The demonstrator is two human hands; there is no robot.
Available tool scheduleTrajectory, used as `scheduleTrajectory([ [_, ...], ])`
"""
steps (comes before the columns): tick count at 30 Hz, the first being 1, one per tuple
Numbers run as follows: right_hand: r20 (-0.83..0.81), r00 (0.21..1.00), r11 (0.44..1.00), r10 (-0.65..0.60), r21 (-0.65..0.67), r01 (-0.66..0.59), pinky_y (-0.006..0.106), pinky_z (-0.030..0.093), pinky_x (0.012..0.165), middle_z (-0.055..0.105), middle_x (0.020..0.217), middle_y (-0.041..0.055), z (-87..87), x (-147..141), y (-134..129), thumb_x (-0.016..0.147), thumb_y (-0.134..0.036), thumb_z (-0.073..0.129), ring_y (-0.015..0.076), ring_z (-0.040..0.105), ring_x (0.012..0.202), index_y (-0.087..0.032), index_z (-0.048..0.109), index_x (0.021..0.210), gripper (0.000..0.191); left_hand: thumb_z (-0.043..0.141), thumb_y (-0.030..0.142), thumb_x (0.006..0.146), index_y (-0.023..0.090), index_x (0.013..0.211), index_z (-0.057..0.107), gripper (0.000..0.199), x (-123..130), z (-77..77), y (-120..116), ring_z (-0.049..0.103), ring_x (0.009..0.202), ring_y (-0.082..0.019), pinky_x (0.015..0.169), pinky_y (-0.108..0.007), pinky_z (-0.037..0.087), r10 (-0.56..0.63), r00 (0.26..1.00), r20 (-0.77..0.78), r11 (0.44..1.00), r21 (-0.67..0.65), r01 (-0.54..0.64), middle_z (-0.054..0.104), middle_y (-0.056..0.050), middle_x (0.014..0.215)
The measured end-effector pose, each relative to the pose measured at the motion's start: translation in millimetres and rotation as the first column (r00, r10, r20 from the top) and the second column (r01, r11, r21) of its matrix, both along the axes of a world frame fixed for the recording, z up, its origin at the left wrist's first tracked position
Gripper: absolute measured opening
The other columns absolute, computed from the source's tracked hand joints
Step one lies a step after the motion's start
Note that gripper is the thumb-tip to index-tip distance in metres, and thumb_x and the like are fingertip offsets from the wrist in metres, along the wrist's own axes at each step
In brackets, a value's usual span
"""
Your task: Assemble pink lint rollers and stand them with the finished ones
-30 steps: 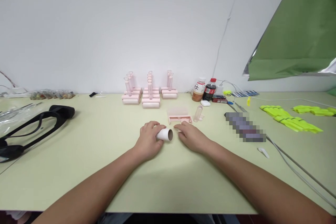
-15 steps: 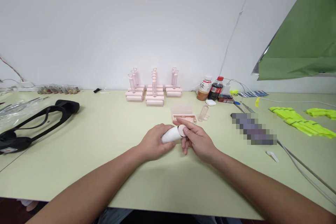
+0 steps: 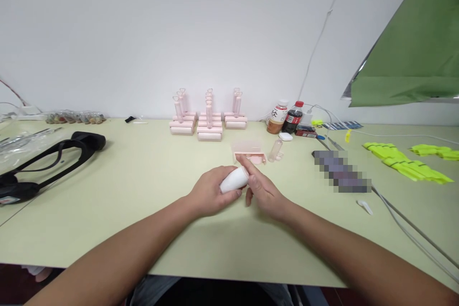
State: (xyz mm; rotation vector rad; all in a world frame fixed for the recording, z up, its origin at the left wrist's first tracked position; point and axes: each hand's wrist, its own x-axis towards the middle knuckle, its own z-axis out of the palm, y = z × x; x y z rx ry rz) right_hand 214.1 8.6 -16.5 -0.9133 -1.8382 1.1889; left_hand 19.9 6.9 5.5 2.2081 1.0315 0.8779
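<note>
Your left hand [image 3: 211, 192] has its grip closed around the white roll [image 3: 234, 180], a smooth, matte cylinder held at a tilt just above the bench [image 3: 201, 248]. Your right hand [image 3: 266, 194] has its grip open, fingers fairly straight, with the palm side against the roll's right end; that end is mostly covered, so its detail can't be told.

Just beyond your hands, the shallow pink case [image 3: 261, 159] lies open, its translucent lid raised at the back. Right beside it, the glossy, see-through pink handle [image 3: 276, 150] leans at a slant. Farther back, near the plain white wall [image 3: 143, 33], pink rollers [image 3: 210, 135] stand in three groups, slim handles upright over wide, rounded bases.

To their right are two plastic bottles [image 3: 293, 118], one with a red cap and dark contents. Creased neon bands [image 3: 405, 162] of soft-looking material lie at far right; the hard black frame [image 3: 59, 160] curves at far left.
</note>
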Motion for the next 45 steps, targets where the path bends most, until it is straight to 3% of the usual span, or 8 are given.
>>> scheduleTrajectory([
  [5, -0.055, 0.977, 0.957, -0.208, 0.195, 0.215, 0.031, 0.053, 0.061, 0.063, 0.112, 0.0113, 5.6, 1.2, -6.9, 0.094, -0.045, 0.049, 0.0194, 0.061, 0.081, -0.029, -0.002, 0.154, 0.081, 0.061, 0.031, 0.082, 0.025, 0.114, 0.061, 0.033, -4.4, -0.5, 2.3, 0.063, 0.091, -0.021, 0.076, -0.030, 0.048, 0.080, 0.995, 0.052, 0.997, -0.002, -0.080, 0.068, -0.001, 0.104],
  [9, 0.203, 0.979, 0.973, 0.020, 0.220, -0.065, 0.030, 0.053, 0.063, 0.067, 0.107, 0.0095, 6.2, 1.8, -4.0, 0.089, -0.040, 0.056, 0.0196, 0.063, 0.082, -0.026, -0.001, 0.155, 0.088, 0.063, 0.035, 0.081, 0.024, 0.124, 0.054, 0.045, -11.2, -3.5, 3.1, 0.062, 0.087, -0.021, 0.075, -0.031, 0.048, 0.073, 0.989, 0.128, 0.995, 0.056, -0.081, 0.066, -0.004, 0.104],
  [16, 0.487, 0.756, 0.874, -0.437, 0.428, 0.230, 0.039, 0.047, 0.087, 0.060, 0.130, 0.0141, 4.9, 24.9, 41.9, 0.092, -0.032, 0.046, 0.0258, 0.061, 0.105, -0.016, 0.059, 0.126, 0.039, 0.050, 0.042, 0.091, 0.027, 0.149, 0.012, 0.071, -17.9, -11.5, 7.6, 0.059, 0.072, -0.016, 0.066, -0.031, 0.048, 0.152, 0.920, 0.361, 0.988, -0.092, -0.128, 0.058, -0.004, 0.096],
  [23, 0.680, 0.631, 0.910, -0.373, 0.400, 0.107, 0.033, 0.044, 0.080, 0.067, 0.104, 0.0111, 6.6, 25.7, 41.1, 0.093, -0.028, 0.046, 0.0236, 0.061, 0.096, -0.016, 0.065, 0.101, 0.024, 0.064, 0.042, 0.080, 0.024, 0.111, 0.036, 0.046, -12.2, -3.0, 12.6, 0.056, 0.057, -0.012, 0.044, -0.021, 0.044, 0.386, 0.749, 0.539, 0.901, -0.396, -0.179, 0.054, 0.005, 0.074],
  [27, 0.655, 0.617, 0.881, -0.437, 0.450, 0.146, 0.032, 0.043, 0.076, 0.055, 0.125, 0.0124, 6.1, 22.5, 39.4, 0.092, -0.035, 0.049, 0.0236, 0.058, 0.101, -0.019, 0.060, 0.118, 0.033, 0.063, 0.048, 0.078, 0.022, 0.084, 0.038, 0.037, -11.5, 1.9, 19.7, 0.044, 0.036, -0.008, 0.030, -0.018, 0.027, 0.536, 0.607, 0.587, 0.791, -0.600, -0.118, 0.049, 0.008, 0.054],
  [32, 0.754, 0.568, 0.932, -0.330, 0.357, 0.068, 0.029, 0.039, 0.068, 0.057, 0.102, 0.0092, 4.6, 22.2, 44.8, 0.093, -0.032, 0.047, 0.0223, 0.058, 0.089, -0.020, 0.065, 0.105, 0.025, 0.063, 0.049, 0.078, 0.020, 0.072, 0.042, 0.036, -12.9, 2.0, 23.0, 0.039, 0.032, -0.007, 0.030, -0.017, 0.025, 0.533, 0.603, 0.594, 0.755, -0.655, -0.023, 0.047, 0.006, 0.042],
  [41, 0.567, 0.711, 0.891, -0.417, 0.409, 0.196, 0.031, 0.043, 0.073, 0.056, 0.095, 0.0073, 11.2, 24.3, 39.7, 0.084, -0.021, 0.051, 0.0195, 0.057, 0.083, -0.018, 0.056, 0.081, 0.007, 0.057, 0.033, 0.081, 0.017, 0.088, 0.050, 0.018, -13.1, -1.2, 26.3, 0.045, 0.039, -0.008, 0.032, -0.018, 0.030, 0.644, 0.553, 0.529, 0.647, -0.762, -0.026, 0.051, 0.004, 0.055],
  [45, 0.252, 0.889, 0.924, -0.382, 0.084, 0.373, 0.034, 0.048, 0.071, 0.062, 0.096, 0.0054, 10.0, 20.6, 35.3, 0.082, -0.026, 0.056, 0.0186, 0.063, 0.077, -0.020, 0.051, 0.076, 0.009, 0.058, 0.031, 0.080, 0.016, 0.096, 0.055, 0.022, -11.5, -6.0, 26.8, 0.048, 0.043, -0.009, 0.033, -0.018, 0.032, 0.618, 0.598, 0.510, 0.635, -0.773, 0.002, 0.053, 0.002, 0.064],
])
